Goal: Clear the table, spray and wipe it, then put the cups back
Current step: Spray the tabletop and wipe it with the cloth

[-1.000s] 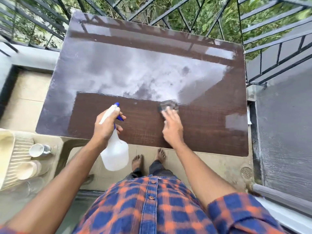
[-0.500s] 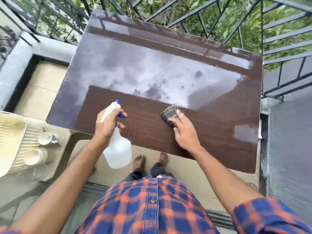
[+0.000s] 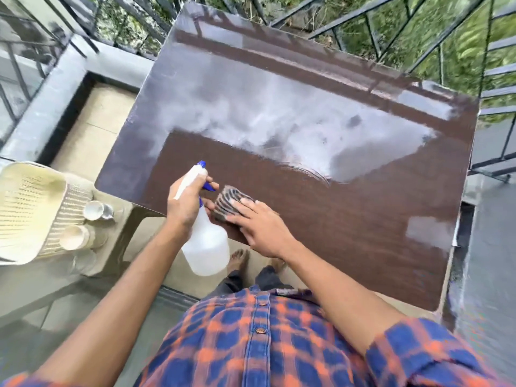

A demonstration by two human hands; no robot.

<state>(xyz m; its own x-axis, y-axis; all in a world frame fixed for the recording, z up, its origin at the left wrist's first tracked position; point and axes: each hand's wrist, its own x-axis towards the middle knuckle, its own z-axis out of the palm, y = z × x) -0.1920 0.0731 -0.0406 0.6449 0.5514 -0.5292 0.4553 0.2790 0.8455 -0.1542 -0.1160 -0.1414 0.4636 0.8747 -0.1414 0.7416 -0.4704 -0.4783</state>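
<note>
The dark brown wooden table (image 3: 349, 219) is bare and glossy, with a curved wet streak near its middle. My left hand (image 3: 185, 202) grips a white spray bottle (image 3: 206, 247) with a blue trigger, held upright over the table's near edge. My right hand (image 3: 259, 224) lies flat on a dark striped cloth (image 3: 227, 203) and presses it on the tabletop right beside the bottle. Several cups (image 3: 96, 210) lie on the seat of a beige plastic chair (image 3: 30, 208) at the left.
A black metal railing (image 3: 418, 34) runs behind and to the right of the table, with greenery beyond. A low grey ledge (image 3: 47, 101) borders the tiled floor at the left. My bare feet (image 3: 237, 259) stand under the table's near edge.
My right hand has slid the cloth to the left along the table, from the middle to just beside the spray bottle. The view has swung left. The left hand keeps its hold.
</note>
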